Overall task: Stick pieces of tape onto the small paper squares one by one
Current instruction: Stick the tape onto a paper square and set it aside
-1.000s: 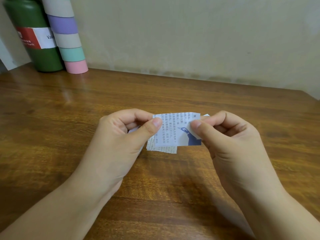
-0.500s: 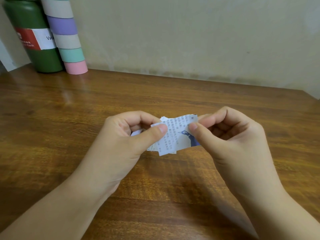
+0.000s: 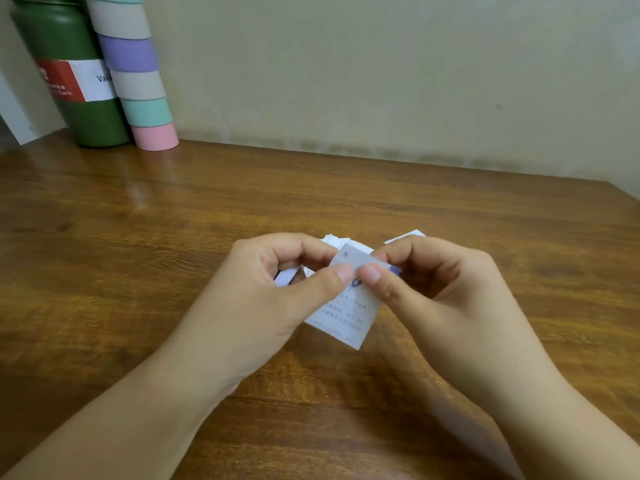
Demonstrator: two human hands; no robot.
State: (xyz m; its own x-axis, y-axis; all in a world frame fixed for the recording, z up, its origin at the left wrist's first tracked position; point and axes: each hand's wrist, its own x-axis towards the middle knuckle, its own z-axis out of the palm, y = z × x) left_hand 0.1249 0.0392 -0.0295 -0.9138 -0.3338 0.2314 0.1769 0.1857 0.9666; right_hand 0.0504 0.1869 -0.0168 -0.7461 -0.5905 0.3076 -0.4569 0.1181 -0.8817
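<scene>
Head view: a printed paper square (image 3: pixel 346 311) is pinched above the table (image 3: pixel 173 237) by the left hand (image 3: pixel 277 292) and right hand (image 3: pixel 440 289), thumbs together on a strip of tape (image 3: pixel 360 259). Crooked sticking is risked if thumbs slip. More squares (image 3: pixel 403 237) lie behind; tape rolls (image 3: pixel 138 81) and a green bottle (image 3: pixel 76 81) stand well apart, obstructing nothing.

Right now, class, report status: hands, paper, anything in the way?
Left hand and right hand both pinching the printed paper square above the table. More paper pieces behind. Nothing blocking.
</scene>
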